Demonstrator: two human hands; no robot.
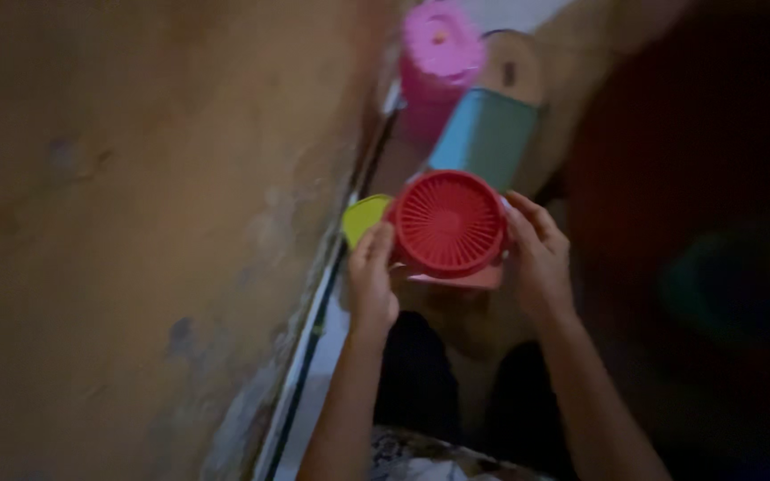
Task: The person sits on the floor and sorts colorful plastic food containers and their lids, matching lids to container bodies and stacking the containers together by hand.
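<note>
- We are gripping the round red ribbed plastic lid (pixel 449 223), facing upward, between left hand (pixel 372 278) and right hand (pixel 538 258).
- Pink cylindrical container (pixel 438 67) and blue box (pixel 485 134) are standing just beyond.

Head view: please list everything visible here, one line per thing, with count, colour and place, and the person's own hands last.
Round ribbed lid: one, red, centre of view, held between both hands, on a container that is mostly hidden.
Yellow-green lid or dish: one, just left of the red lid, partly hidden.
Blue container: one, light blue, behind the red lid.
Pink container: one, pink with a round lid, top centre, blurred.
Wall: one, brownish, worn, fills the left side.
Dark area at right: too dim to tell.
Left hand: on the red lid's left edge.
Right hand: on its right edge.
</note>
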